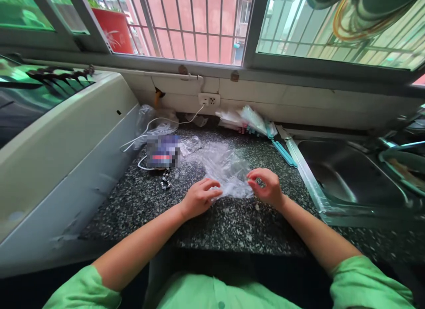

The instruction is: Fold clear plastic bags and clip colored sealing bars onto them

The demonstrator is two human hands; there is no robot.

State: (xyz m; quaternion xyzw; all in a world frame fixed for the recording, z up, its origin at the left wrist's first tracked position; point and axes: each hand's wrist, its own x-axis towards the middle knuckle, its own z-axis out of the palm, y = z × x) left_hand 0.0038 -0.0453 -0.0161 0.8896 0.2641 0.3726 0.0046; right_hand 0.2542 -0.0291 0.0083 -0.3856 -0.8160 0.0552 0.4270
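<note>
A crumpled clear plastic bag (226, 163) lies on the speckled dark countertop (232, 229) in front of me. My left hand (201, 196) is at its near left edge, fingers loosely bent and apart, the tips touching or just over the film. At the bag's right edge, my right hand (266, 186) has thumb and forefinger brought together in a pinch on the thin plastic. The bag's clear film makes its exact outline hard to make out.
To the left are a blurred-out blue packet (162, 152), a white cable (149, 123) and a beaded trinket (165, 180). Bag packs (254, 118) and turquoise sealing clips (284, 153) lie at the back right. A steel sink (345, 171) is right; a gas stove (109, 110) stands left.
</note>
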